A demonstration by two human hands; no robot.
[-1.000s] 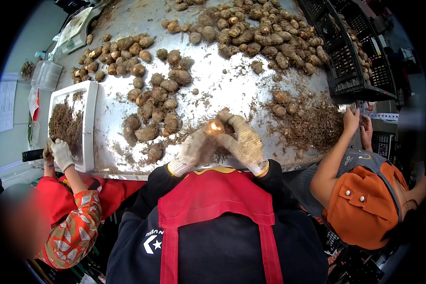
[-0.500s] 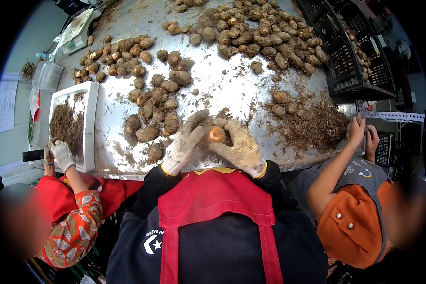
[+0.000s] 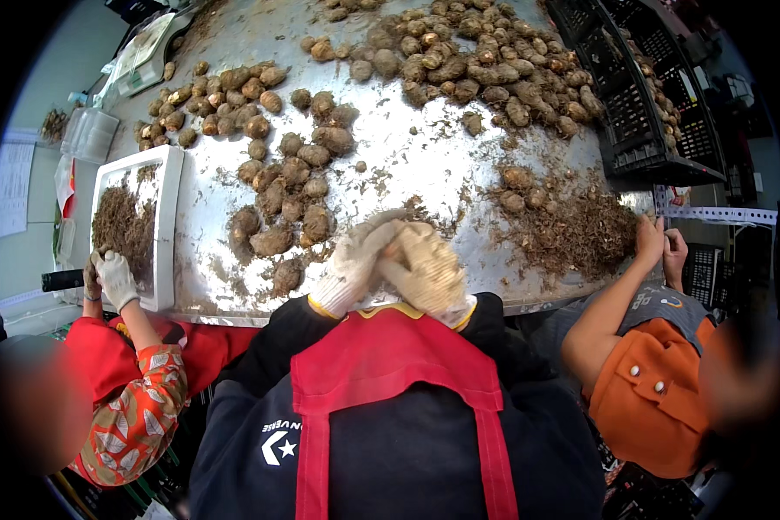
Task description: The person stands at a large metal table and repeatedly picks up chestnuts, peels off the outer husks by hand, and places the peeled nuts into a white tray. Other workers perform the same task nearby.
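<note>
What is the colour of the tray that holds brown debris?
The tray is white; it shows best in the head view.

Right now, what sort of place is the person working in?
Probably a produce workroom: a metal table bears piles of brown tubers, and a black crate beside them seems to hold more.

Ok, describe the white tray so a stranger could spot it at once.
Start with the big metal table. At its near left corner sits a rectangular tray. Its broad white rim, framing a bed of brown scraps, sets it apart from the loose brown roots nearby.
</note>
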